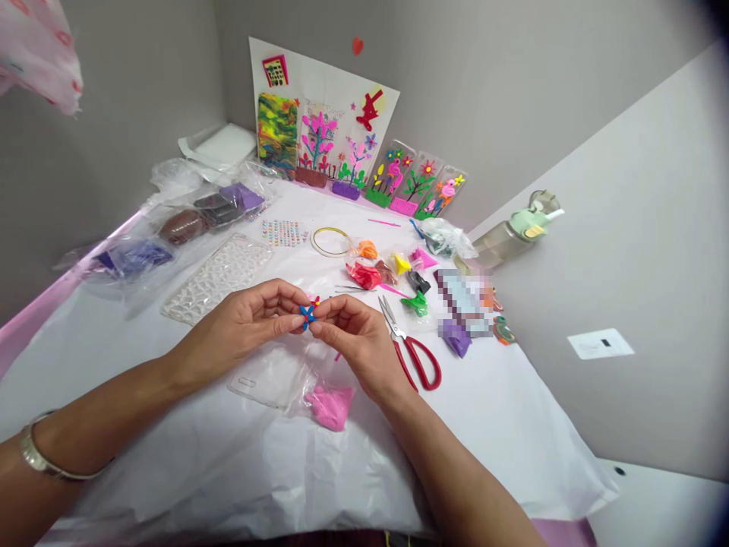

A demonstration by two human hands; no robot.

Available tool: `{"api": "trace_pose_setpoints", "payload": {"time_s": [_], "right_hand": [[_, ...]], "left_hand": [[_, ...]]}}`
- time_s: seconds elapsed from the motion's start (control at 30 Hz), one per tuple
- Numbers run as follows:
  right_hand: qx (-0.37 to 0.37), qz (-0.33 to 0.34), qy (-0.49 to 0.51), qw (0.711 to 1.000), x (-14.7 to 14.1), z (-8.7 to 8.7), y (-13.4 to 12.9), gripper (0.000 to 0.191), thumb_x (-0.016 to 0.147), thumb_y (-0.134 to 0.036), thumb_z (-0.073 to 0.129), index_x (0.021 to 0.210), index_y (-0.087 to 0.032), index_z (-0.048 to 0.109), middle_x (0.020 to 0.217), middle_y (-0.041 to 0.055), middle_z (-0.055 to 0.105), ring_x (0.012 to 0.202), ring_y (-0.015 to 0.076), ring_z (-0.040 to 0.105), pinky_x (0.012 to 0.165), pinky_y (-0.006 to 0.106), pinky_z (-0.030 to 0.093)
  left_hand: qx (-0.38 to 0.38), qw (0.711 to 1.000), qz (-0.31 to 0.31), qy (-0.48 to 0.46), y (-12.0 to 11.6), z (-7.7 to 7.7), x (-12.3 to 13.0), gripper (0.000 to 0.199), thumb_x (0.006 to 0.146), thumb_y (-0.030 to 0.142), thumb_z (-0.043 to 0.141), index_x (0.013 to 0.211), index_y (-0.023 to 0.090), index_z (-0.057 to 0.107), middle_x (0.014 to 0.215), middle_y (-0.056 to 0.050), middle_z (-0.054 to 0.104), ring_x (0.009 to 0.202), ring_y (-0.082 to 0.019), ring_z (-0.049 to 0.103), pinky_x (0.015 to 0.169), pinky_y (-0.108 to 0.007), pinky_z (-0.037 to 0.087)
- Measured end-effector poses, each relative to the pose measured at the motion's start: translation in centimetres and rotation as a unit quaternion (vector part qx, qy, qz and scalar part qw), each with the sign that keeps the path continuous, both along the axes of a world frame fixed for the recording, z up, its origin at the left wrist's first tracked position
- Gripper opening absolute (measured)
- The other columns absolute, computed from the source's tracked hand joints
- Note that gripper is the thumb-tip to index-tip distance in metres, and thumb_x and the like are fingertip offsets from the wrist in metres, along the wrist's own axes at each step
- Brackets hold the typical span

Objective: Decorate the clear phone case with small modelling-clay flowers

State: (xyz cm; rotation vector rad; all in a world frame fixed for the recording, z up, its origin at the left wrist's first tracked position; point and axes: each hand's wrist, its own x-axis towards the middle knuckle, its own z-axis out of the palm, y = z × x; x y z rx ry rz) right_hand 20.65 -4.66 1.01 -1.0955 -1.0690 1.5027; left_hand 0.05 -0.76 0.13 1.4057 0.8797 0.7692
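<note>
Your left hand [250, 323] and right hand [356, 334] meet fingertip to fingertip, both pinched shut, forearms angled inward.

1. I sit at a table [512, 425] with a white cover.
2. Grey walls [130, 83] meet in a corner.
3. A white panel [643, 220] leans on my right.

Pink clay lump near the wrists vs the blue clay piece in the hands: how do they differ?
The pink clay lump is bigger and shapeless; the blue clay piece is tiny and star-like. The pink clay lump lies bagged in clear plastic on the table; the blue clay piece is pinched between left hand and right hand. Both look like modelling clay.
</note>
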Motion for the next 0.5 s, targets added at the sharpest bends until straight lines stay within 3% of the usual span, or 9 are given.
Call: {"api": "trace_pose_setpoints", "payload": {"time_s": [0.2,0.37,0.5], "right_hand": [[0.015,-0.021,-0.010,1.000,0.15,0.12,-0.05,0.032,0.075,-0.044,0.103,0.086,-0.024,0.080,0.082,-0.0006,0.077,0.076,0.0162,0.069,0.076,0.031,0.059],[0.015,-0.018,-0.018,1.000,0.11,0.09,-0.13,0.037,0.076,-0.049,0.102,0.087,-0.024,0.078,0.082,0.0000,0.077,0.078,0.0177,0.071,0.079,0.034,0.060],[0.007,-0.018,-0.014,1.000,-0.04,-0.04,-0.14,0.035,0.073,-0.043,0.104,0.087,-0.023,0.078,0.082,-0.0003,0.077,0.077,0.0172,0.071,0.077,0.032,0.059]], "left_hand": [[0.035,0.998,0.051,0.009,-0.23,-0.54,0.03,0.038,0.086,0.053,0.087,0.111,0.027,0.073,0.107,-0.003,0.078,0.101,-0.026,0.077,0.095,-0.040,0.064],[0.172,0.978,0.101,0.053,-0.46,-0.48,-0.26,0.013,0.092,0.045,0.081,0.093,0.032,0.080,0.102,0.000,0.073,0.101,-0.023,0.071,0.099,-0.035,0.056],[0.230,0.965,0.103,0.070,-0.65,-0.43,-0.19,0.006,0.093,0.040,0.080,0.093,0.035,0.085,0.101,0.001,0.073,0.097,-0.021,0.071,0.095,-0.030,0.054]]}}
